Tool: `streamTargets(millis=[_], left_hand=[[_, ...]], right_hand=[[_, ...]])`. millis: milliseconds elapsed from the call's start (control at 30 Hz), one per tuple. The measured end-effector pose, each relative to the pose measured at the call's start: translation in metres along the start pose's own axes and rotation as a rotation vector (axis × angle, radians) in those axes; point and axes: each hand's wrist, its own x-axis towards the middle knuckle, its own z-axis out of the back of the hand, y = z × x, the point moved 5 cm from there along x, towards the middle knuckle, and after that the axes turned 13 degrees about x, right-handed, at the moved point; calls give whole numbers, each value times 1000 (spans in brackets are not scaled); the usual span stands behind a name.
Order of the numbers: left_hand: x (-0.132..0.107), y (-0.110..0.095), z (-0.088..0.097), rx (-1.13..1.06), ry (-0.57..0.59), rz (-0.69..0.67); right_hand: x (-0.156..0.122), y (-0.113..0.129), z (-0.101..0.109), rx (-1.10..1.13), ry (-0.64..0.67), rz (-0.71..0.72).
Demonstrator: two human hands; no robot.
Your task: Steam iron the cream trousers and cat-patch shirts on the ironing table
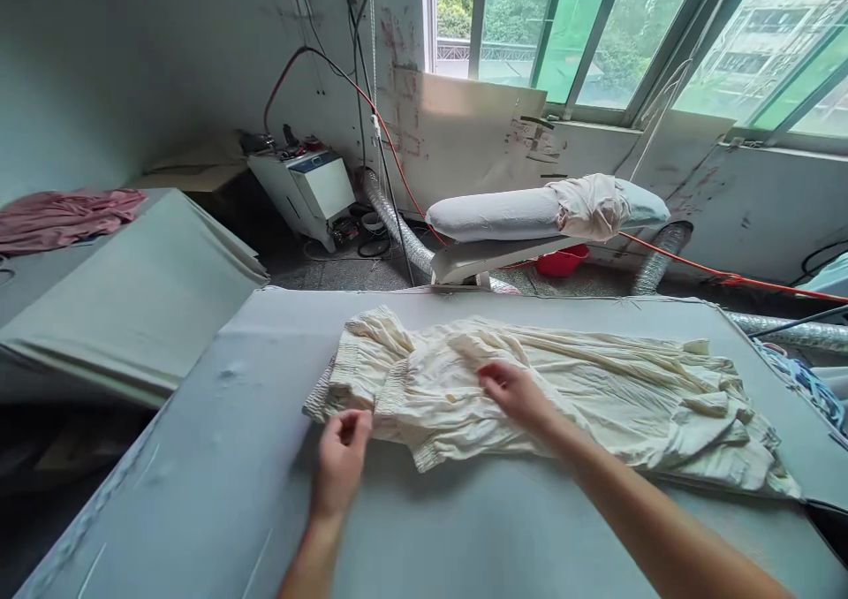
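Softly wrinkled, ruched cream garment (609,400), edge in left hand (340,465), right hand (518,393) half-curled, grip unclear

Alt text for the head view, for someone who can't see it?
A crumpled cream garment lies across a pale table, a person's left hand at its gathered end and right hand over its middle; behind, a padded board sits below windows.

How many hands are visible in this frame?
2: the left hand at the near-left edge of the cloth, the right hand over its left half.
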Motion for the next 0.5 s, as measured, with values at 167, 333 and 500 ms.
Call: streamTargets(millis=[167, 333, 500], left_hand=[[-15, 15, -36, -38, 9, 81], [-3, -20, -37, 284, 237, 14], [-21, -66, -33, 4, -236, -333]], right_hand=[[-35, 5, -82, -270, 189, 128], [-24, 26, -134, -520, 253, 154], [4, 72, -87, -265, 230, 130]])
